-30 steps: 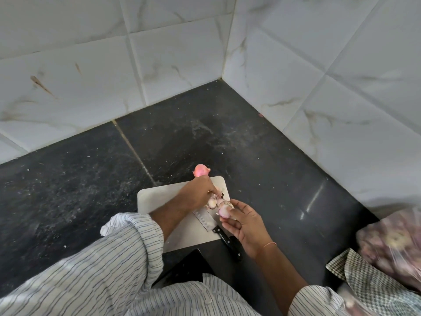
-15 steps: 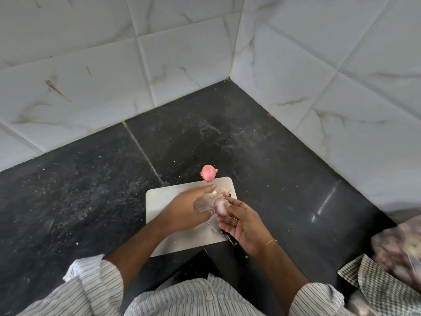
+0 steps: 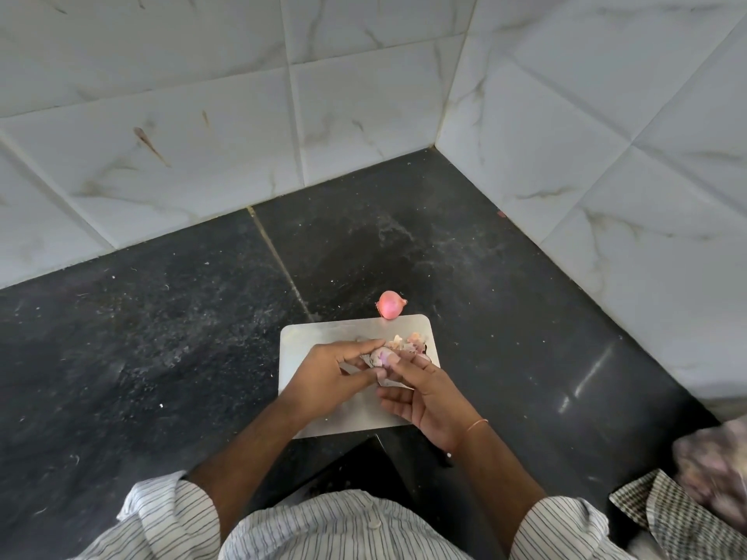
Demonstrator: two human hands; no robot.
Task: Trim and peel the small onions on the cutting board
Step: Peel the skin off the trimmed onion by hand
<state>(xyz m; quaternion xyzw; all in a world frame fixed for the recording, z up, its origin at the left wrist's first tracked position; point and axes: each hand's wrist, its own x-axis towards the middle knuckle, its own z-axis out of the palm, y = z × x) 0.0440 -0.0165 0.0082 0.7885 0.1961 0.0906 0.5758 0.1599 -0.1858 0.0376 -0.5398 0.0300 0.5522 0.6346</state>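
A pale cutting board (image 3: 307,337) lies on the black counter. Above its right half both hands meet around one small pale-purple onion (image 3: 382,356). My left hand (image 3: 327,377) pinches it from the left with thumb and fingertips. My right hand (image 3: 424,394) holds it from the right, fingers curled at its skin. A heap of loose onion peels (image 3: 408,341) lies on the board just beyond the hands. One unpeeled pink onion (image 3: 390,304) sits on the counter, touching the board's far edge. The knife is mostly hidden under my right hand.
White tiled walls (image 3: 566,155) meet in a corner beyond the board. A checked cloth (image 3: 679,515) and a blurred bag of onions (image 3: 715,462) lie at the right edge. The black counter (image 3: 141,337) stretches to the left.
My left hand has drawn back from the peel heap and joined my right hand on the small onion. The knife, visible before on the board, is now covered by my right hand.
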